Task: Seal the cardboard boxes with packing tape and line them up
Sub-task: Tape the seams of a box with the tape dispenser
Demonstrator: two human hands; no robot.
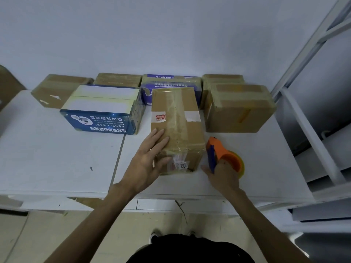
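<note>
Head view. White table [57,158] set against a pale wall [171,35], with a white metal shelf frame [313,133] at the right edge and a tiled floor [47,234] below.

A long brown cardboard box [177,114] stands at the middle of the table, its short end toward the person. A strip of clear tape runs along its top seam and down the near face, where small printed labels are stuck.

The left hand [147,158] lies flat on the near left corner of this box, fingers straight on the top and thumb against the near face.

The right hand [224,177] rests on the table just beside the box's near right corner and grips an orange tape dispenser [218,149]. Its yellow roll [240,165] sits on the side away from the box, and the blue blade end points toward the box.

Other boxes surround the far end:
- a blue printed box [102,118] to the left
- a purple printed box [171,85] directly behind
- a taped brown box [239,109] to the right

Three more brown boxes [117,79] sit in a row along the wall.
</note>
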